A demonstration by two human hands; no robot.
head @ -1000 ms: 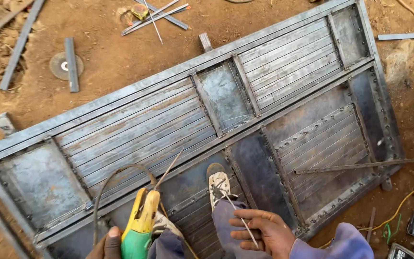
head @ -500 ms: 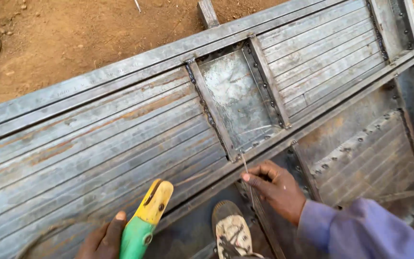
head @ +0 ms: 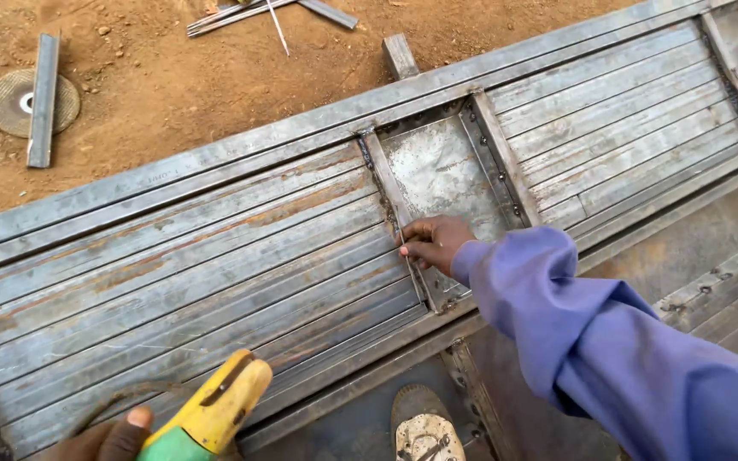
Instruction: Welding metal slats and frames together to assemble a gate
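Right now the right hand (head: 434,243) rests curled fingertips on the upright steel bar (head: 396,224) of the grey ribbed metal door (head: 215,256), gripping nothing visible; the left hand (head: 108,440) (low, barely showing) clasps a yellow-green electrode holder (head: 211,418), well leftward.

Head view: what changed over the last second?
The right hand reached forward from near the shoe to the vertical bar beside the flat panel; whether it holds the thin rod cannot be seen. The left hand still grips the yellow-green electrode holder.
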